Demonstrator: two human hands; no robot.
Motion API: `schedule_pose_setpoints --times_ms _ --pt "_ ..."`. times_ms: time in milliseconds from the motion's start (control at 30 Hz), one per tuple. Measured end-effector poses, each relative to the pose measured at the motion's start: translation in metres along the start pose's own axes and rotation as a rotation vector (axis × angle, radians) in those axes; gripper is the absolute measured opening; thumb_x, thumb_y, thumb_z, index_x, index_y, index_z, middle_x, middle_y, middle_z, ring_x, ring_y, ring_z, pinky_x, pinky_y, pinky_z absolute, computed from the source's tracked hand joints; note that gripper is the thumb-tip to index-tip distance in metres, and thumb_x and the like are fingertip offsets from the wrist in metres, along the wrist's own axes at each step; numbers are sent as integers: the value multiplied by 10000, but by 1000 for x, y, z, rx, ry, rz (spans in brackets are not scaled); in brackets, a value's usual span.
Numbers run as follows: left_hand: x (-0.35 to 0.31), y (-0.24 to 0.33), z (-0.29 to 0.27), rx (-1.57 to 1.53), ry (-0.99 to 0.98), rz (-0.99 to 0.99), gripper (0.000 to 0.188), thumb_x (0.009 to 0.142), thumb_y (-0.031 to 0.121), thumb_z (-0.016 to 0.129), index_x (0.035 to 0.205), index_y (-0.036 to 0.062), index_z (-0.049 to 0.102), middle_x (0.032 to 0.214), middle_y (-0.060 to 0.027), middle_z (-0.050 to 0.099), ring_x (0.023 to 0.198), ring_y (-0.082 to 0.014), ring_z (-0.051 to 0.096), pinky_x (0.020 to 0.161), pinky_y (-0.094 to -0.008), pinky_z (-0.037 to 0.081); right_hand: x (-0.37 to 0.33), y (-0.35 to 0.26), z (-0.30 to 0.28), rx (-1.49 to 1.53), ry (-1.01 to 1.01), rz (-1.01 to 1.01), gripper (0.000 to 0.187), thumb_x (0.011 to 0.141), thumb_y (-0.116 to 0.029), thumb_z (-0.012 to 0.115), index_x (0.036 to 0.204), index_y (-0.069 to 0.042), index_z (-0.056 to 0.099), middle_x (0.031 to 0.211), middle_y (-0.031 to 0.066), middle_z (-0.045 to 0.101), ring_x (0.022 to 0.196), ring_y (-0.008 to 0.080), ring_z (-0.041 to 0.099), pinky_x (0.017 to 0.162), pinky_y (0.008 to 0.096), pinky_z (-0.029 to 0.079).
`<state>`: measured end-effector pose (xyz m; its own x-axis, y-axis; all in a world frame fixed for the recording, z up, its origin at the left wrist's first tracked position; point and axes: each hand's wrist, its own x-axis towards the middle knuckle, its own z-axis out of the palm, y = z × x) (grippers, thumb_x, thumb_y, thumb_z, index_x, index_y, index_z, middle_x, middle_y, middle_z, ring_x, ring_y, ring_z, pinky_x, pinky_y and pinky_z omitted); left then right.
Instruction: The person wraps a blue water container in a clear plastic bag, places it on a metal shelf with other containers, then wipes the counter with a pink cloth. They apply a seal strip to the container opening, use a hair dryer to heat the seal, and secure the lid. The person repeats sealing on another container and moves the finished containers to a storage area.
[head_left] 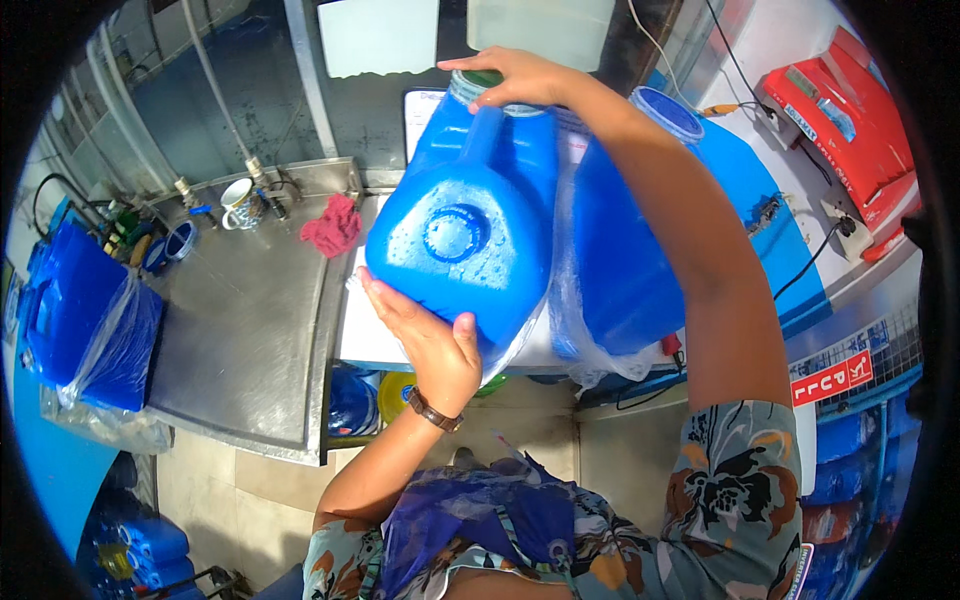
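Observation:
A blue plastic water jug (420, 200), wet with droplets, is at the counter's front left. It has a moulded handle and a round blue cap on the side facing me. My left hand (430, 345) cups the jug's near lower edge, its thumb apart from the fingers. At the far end, my right hand (520, 80) spans the jug's wide round mouth, fingers on one side and thumb on the other. Something dark green shows under its palm. Beside the jug, under my right arm, stands a second blue container (620, 250) with clear plastic wrapped about it.
Left of the counter is a steel sink top (240, 330) with a pink cloth (333, 226), a patterned mug (241, 204) and taps. Another blue jug (75, 310) in plastic stands at far left. A red bag (850, 125) and cables lie at right. A window is behind.

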<state>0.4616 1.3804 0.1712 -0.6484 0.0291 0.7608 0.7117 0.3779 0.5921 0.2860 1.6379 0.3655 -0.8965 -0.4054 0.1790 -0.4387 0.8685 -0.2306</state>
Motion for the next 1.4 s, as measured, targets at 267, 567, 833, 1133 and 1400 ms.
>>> schedule_pose_setpoints --times_ms 267,567,833,1133,1400 --pt "-19 -29 -54 -3 -257 7 868 831 168 719 1499 -5 193 1505 -346 174 1348 -512 307 1084 -525 339 -32 -44 17 -176 403 224 661 802 -468 714 1398 -253 527 1314 225 522 1236 367 502 1037 435 402" --pt "-4 -84 -52 -116 -411 5 1451 435 364 961 1525 26 64 1525 -321 177 1406 -449 265 1151 -487 279 -128 -211 90 -68 678 155 663 641 -303 863 1233 -143 612 1373 262 415 1221 448 468 995 507 405" --pt "-18 -74 -6 -455 -357 -207 1505 426 355 973 1506 -28 -3 1549 -298 142 1414 -398 263 1171 -471 235 -129 -181 84 -32 683 -7 420 666 -240 834 1030 -117 665 1318 162 498 1131 382 558 921 452 481" --pt "-18 -53 14 -305 -275 -114 1410 506 359 947 1506 -25 30 1555 -316 103 1429 -468 184 1171 -522 197 -137 -160 81 -27 763 -4 420 648 -231 843 1019 -130 673 1322 122 544 1159 346 569 931 435 482" --pt "-40 -31 -26 -165 -141 279 696 823 177 637 1423 -51 365 1493 -286 306 1383 -463 284 1132 -547 223 -188 -174 125 83 920 192 726 730 -330 809 1376 -157 525 1486 221 324 1327 425 391 1102 474 333"
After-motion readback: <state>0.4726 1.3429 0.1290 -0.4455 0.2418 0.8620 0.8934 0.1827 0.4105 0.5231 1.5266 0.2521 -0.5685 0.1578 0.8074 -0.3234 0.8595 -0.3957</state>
